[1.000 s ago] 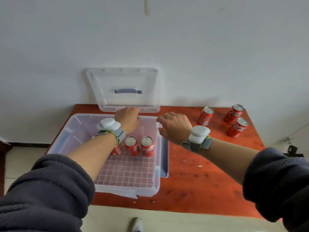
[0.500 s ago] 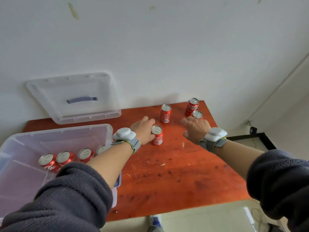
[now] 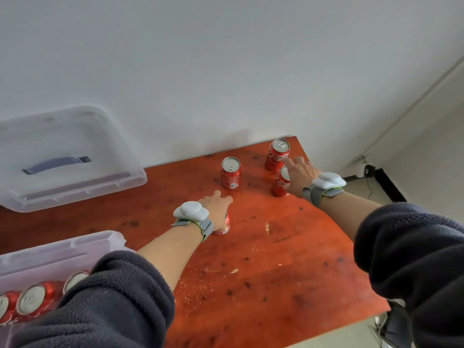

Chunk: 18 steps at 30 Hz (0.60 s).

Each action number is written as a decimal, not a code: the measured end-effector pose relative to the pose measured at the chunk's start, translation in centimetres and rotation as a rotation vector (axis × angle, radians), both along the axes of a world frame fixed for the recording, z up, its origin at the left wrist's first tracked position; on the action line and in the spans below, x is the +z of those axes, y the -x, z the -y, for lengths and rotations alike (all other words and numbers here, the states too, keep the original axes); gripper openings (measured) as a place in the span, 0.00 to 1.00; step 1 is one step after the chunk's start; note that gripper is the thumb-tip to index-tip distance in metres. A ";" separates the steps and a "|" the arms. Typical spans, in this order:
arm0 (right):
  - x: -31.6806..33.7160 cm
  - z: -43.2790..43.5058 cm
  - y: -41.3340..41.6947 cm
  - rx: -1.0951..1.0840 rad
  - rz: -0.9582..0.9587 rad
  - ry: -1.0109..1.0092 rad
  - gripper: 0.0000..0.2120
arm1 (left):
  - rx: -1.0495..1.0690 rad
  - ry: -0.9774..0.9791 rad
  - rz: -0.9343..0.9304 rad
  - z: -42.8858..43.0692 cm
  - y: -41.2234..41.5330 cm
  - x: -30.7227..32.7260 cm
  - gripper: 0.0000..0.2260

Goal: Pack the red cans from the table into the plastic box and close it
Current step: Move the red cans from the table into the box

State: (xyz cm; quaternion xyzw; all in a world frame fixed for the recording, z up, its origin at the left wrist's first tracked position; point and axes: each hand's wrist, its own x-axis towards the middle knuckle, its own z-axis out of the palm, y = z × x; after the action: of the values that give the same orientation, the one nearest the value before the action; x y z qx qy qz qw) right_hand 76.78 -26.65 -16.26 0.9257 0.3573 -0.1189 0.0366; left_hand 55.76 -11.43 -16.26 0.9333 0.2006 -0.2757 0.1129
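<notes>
Head view. A reddish-brown wooden desk point(image 3: 263, 259) stands against a pale wall point(image 3: 226, 59).

The left hand point(image 3: 218, 209) reaches forward over the near can point(image 3: 224, 226), an upright red can near the middle of the desk. The palm covers the can's top and the fingers point(image 3: 227, 200) curl down around it; only the lower right side of the can shows beneath the hand.

The right hand point(image 3: 300, 175) reaches toward the far right corner of the desk and is wrapped around the right can point(image 3: 280, 183), with its index finger extended toward the corner can point(image 3: 277, 154), which stands upright just behind. Whether that fingertip touches the corner can cannot be told.

A fourth can, the middle can point(image 3: 231, 173), stands upright and free between the two hands, apart from both.

Each wrist carries a white sensor pod on a grey strap, left point(image 3: 190, 209) and right point(image 3: 327, 180); dark fleece sleeves point(image 3: 100, 302) cover the forearms.

At lower left the open plastic box point(image 3: 57, 252) sits on the desk, with packed cans point(image 3: 32, 300) standing in a row inside, partly hidden by the left sleeve. The clear lid point(image 3: 62, 156), with a grey-blue handle, leans against the wall behind the box.
</notes>
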 end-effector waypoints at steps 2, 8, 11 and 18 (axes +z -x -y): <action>-0.8 -1.1 -0.5 -0.018 -0.040 0.043 0.33 | -0.020 0.032 -0.029 -0.5 -0.4 -0.7 0.33; -2.2 -2.0 -0.8 -0.048 -0.068 0.110 0.23 | -0.034 0.059 -0.031 -1.5 -0.6 -1.6 0.29; -1.8 -1.3 -0.5 -0.023 -0.050 0.112 0.23 | -0.037 0.051 -0.002 -1.0 0.0 -1.5 0.27; 0.7 0.9 2.5 0.116 0.016 0.043 0.30 | 0.053 0.006 0.114 -0.5 2.0 2.8 0.26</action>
State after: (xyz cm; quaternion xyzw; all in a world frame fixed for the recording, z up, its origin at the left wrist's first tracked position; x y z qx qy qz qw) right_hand 74.26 -27.54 -15.53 0.9033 0.4074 -0.1168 0.0660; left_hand 53.77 -10.97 -13.45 0.9415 0.2179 -0.2194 0.1342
